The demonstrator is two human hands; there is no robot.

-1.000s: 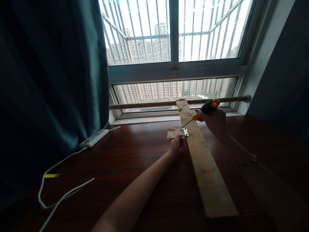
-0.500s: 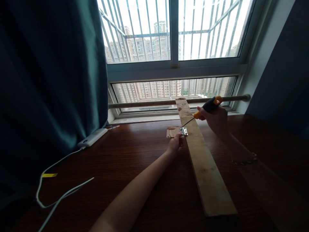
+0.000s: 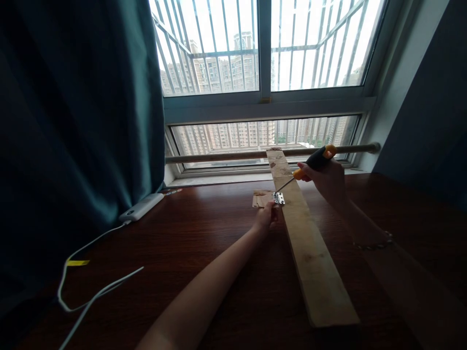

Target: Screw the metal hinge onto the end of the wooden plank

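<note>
My right hand (image 3: 326, 180) is closed around a black and orange screwdriver (image 3: 316, 159). The screwdriver slants down to the left, its tip at the left side of a silver hinge (image 3: 279, 198). That hinge lies across the joint between a long wooden board (image 3: 310, 238) and a small wooden block (image 3: 261, 199) at the board's left edge. Just below the hinge, my left hand (image 3: 266, 216) grips the near side of the block, its thumb beside the hinge. The fingers underneath are mostly hidden.
A dark red-brown wooden surface (image 3: 204, 233) carries the board. To the left lie a white power bank (image 3: 141, 207), a white cable (image 3: 97, 296) and a yellow tag (image 3: 78, 263). A blue curtain (image 3: 80, 107) hangs beside the window; a horizontal rail (image 3: 219, 157) crosses in front.
Almost everything stays the same. The whole view has shifted very slightly, while both hands, the screwdriver and the hinge keep their places relative to one another.
</note>
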